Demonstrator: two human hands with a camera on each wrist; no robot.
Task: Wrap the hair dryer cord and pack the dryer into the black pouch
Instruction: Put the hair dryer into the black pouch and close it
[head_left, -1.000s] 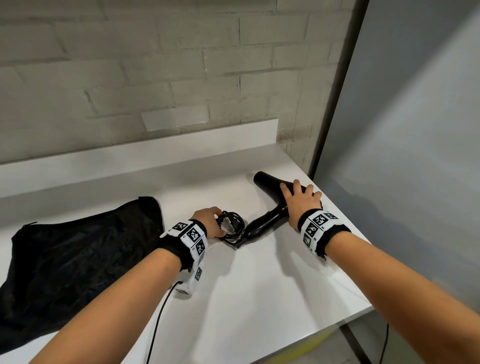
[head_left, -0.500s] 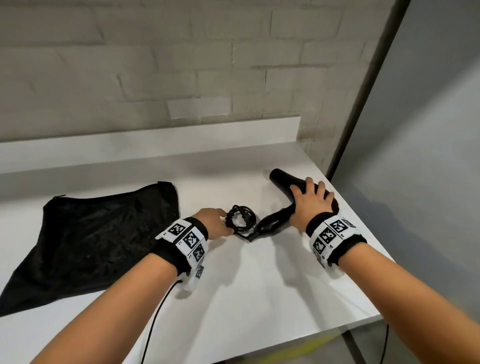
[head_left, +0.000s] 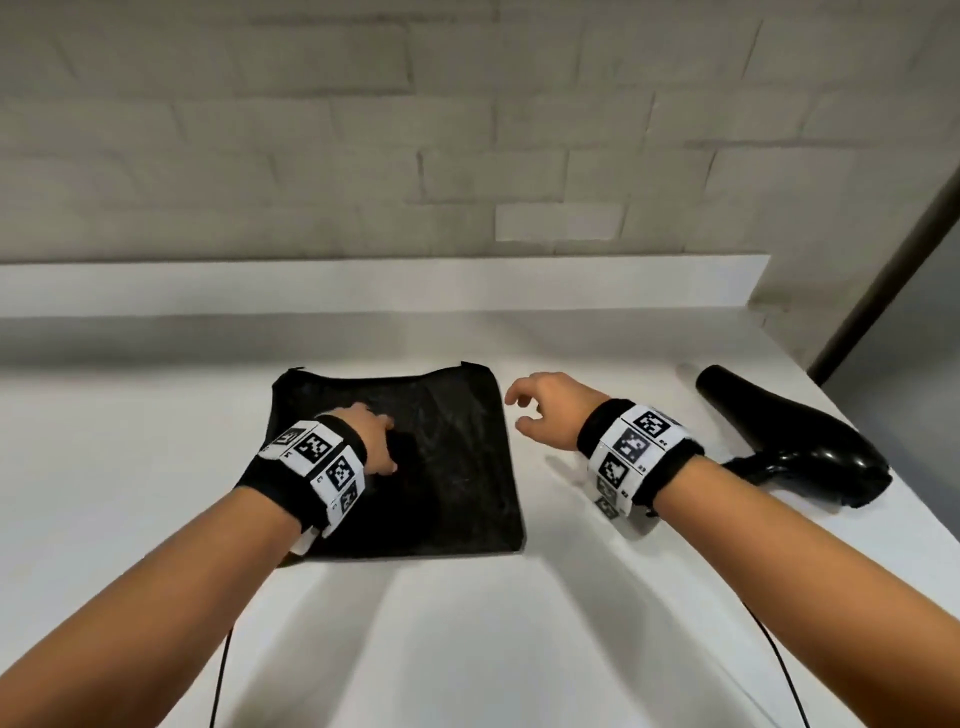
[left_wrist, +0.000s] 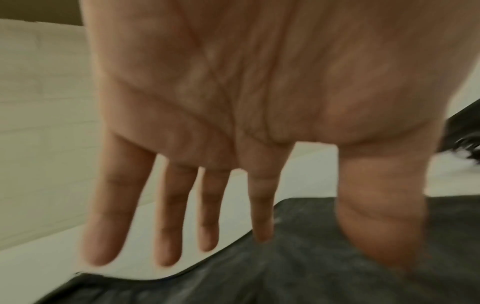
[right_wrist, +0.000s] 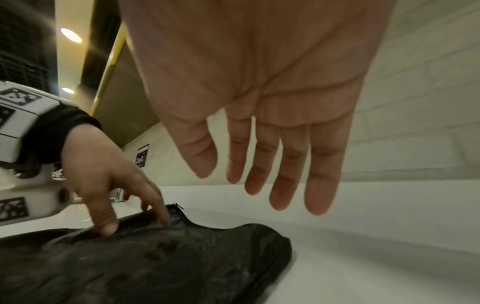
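Note:
The black pouch (head_left: 441, 467) lies flat in the middle of the white counter, its zipper edge toward the wall. My left hand (head_left: 387, 441) rests on the pouch's left half; in the right wrist view its thumb and fingertips (right_wrist: 109, 226) press the fabric (right_wrist: 182, 267) near the zipper pull (right_wrist: 178, 205). My right hand (head_left: 517, 413) hovers empty beside the pouch's far right corner, fingers loose and straight (right_wrist: 285, 185). The black hair dryer (head_left: 795, 447) lies on the counter at the right, nozzle toward the wall. My right wrist hides its cord.
The counter (head_left: 467, 649) ends close to the dryer on the right, beside a dark post (head_left: 883, 270). A low white ledge (head_left: 363, 291) and a brick wall run along the back. Thin black cables (head_left: 221, 675) hang from my wrists at the front.
Both hands let go of the dryer and the coiled cord and moved left to the pouch. The view swung left. The pouch now lies flatter and squarer.

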